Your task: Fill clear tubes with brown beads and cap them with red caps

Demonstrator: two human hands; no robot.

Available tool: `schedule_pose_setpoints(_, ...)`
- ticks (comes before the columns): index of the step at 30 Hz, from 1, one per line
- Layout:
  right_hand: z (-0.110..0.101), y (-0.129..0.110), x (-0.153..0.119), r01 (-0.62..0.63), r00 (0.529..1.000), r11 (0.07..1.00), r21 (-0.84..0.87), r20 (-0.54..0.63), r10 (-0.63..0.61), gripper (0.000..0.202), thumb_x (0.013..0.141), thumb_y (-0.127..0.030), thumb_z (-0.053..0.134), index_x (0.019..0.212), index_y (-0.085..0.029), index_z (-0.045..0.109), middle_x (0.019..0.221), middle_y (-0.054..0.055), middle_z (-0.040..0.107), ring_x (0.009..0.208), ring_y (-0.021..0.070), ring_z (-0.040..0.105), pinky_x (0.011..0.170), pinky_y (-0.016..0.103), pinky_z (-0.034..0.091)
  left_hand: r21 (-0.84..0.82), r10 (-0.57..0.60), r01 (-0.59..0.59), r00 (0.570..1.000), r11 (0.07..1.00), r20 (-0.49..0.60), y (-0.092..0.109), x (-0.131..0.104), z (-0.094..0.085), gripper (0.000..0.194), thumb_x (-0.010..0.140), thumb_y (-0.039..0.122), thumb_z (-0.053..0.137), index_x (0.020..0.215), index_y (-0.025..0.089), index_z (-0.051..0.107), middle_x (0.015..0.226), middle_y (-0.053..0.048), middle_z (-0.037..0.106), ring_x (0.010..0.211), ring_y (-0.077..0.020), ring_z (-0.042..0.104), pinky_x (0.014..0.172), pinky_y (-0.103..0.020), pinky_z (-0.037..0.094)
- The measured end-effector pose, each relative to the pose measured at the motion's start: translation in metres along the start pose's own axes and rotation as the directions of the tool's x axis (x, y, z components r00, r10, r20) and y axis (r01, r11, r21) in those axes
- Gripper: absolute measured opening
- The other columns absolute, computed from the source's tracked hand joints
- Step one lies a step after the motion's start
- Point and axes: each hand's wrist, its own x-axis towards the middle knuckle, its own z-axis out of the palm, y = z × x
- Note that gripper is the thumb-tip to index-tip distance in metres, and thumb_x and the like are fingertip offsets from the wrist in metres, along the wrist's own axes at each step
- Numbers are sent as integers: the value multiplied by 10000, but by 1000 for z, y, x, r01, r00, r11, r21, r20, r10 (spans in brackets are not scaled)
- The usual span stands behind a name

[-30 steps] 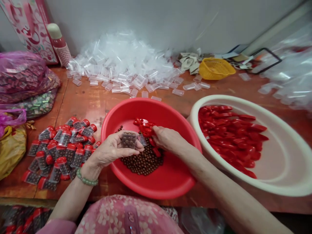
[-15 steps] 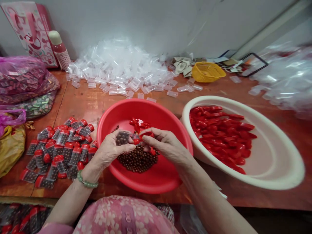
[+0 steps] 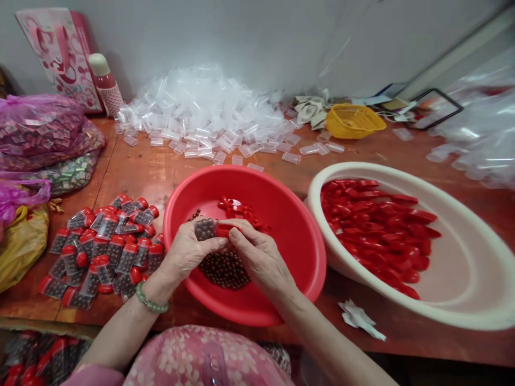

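Note:
My left hand (image 3: 188, 251), with a green bead bracelet at the wrist, grips a clear container (image 3: 205, 229) filled with dark balls. At the container's right end is a red cap (image 3: 226, 230), pinched in the fingers of my right hand (image 3: 257, 251). Both hands are over a red basin (image 3: 295, 241). Inside it lie a heap of brown balls (image 3: 225, 269) and some red pieces (image 3: 237, 208), partly hidden by my hands.
Left of the basin, capped containers (image 3: 116, 249) are piled. A white basin (image 3: 466, 257) holding red caps (image 3: 374, 230) stands at the right. Behind are clear empty containers (image 3: 205, 112), a yellow basket (image 3: 354, 122) and a bottle (image 3: 105, 86). Crumpled paper (image 3: 360, 318) lies in front.
My right hand has moved left and brought the red cap against the end of the container in my left hand. The whole view has shifted slightly.

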Motion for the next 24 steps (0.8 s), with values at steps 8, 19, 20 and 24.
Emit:
schedule_pose_setpoints(8,-1,-9,-3,348,907,801,-488,-42,-419,238,853,-213,641,1069,-279,717,983,46,687,911,170,656,838,330,549,-91,0,7,997,996,71,-2,0,-11,295,635,203,780,918,133,733,753,-6,684,702,-96,604,785,-251,471)
schedule_pose_setpoints(19,-4,-23,9,463,876,773,-434,92,-473,273,791,-141,702,1034,-264,696,923,32,709,829,167,659,777,325,556,-294,-141,153,988,943,62,3,5,-12,366,552,176,861,889,111,736,808,-46,723,722,-119,669,728,-245,547)
schedule_pose_setpoints(20,-4,-21,10,442,887,791,-424,77,-455,248,780,-159,716,1004,-264,705,925,36,710,848,177,658,791,341,554,-299,-150,167,986,940,79,4,5,-13,394,546,171,864,913,112,734,816,-47,724,723,-120,671,726,-245,551)
schedule_pose_setpoints(24,-7,-13,11,373,923,856,-358,50,-381,139,761,-302,749,896,-270,733,920,43,734,970,229,639,909,436,515,-269,-174,219,968,938,182,7,6,-15,430,590,193,850,988,98,717,892,-83,729,735,-130,676,734,-261,564)
